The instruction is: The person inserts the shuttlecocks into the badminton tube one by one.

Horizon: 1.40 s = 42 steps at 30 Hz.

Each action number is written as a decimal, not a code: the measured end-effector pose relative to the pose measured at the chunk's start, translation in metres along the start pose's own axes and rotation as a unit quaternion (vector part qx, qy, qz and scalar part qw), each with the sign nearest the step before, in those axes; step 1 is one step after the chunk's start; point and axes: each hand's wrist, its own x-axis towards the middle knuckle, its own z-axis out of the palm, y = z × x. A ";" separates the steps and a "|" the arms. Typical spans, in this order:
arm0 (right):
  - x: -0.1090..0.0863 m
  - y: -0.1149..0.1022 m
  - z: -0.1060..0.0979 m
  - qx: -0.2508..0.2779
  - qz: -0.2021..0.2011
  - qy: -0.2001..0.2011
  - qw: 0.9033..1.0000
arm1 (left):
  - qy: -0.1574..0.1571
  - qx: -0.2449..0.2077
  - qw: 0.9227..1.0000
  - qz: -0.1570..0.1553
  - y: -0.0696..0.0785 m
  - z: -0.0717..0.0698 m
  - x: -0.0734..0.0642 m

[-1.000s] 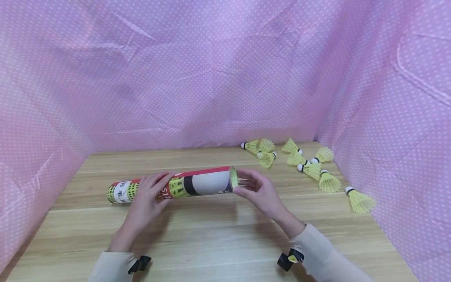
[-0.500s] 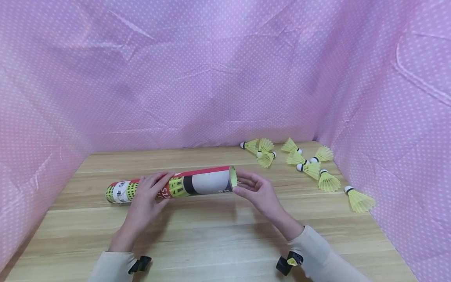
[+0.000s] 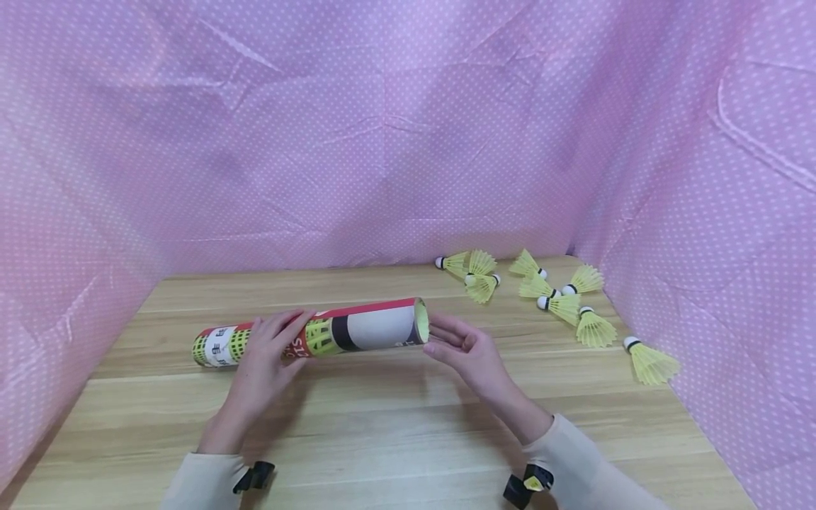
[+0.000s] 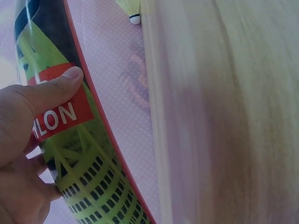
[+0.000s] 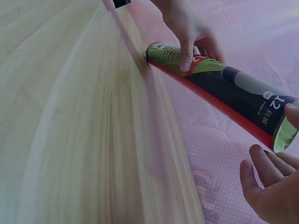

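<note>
A long printed shuttlecock tube [image 3: 382,327] lies across the head view, its open right end a little higher than its left. My left hand [image 3: 261,368] grips it left of the middle, with the thumb [image 4: 60,91] over the red label in the left wrist view. At the open mouth is my right hand [image 3: 474,358], fingers loosely bent and thumb close to the rim. In the right wrist view this hand [image 5: 275,191] has thumb and fingers spread apart beside the mouth, and no object shows between them. Yellow netting shows along the tube's left part.
Several yellow shuttlecocks with white heads lie at the back right of the wooden table [image 3: 382,439], among them one [image 3: 482,289] near the back edge and one [image 3: 652,365] by the right edge. Pink dotted cloth [image 3: 382,142] hangs behind and at both sides.
The tube's open end has risen slightly and its mouth turned a little more toward the head camera. My right hand's fingers shifted slightly at the mouth; the left hand keeps its grip.
</note>
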 end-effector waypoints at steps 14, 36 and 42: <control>-0.008 0.003 0.004 0.025 -0.001 -0.101 0.995 | 0.006 -0.003 1.000 -0.006 0.000 -0.001 0.003; -0.004 0.004 -0.013 -0.053 -0.017 -0.108 0.993 | 0.011 -0.002 1.000 -0.001 -0.001 -0.003 0.003; -0.005 0.008 -0.025 -0.090 -0.040 -0.059 0.993 | 0.010 -0.001 1.000 -0.001 0.000 -0.003 0.003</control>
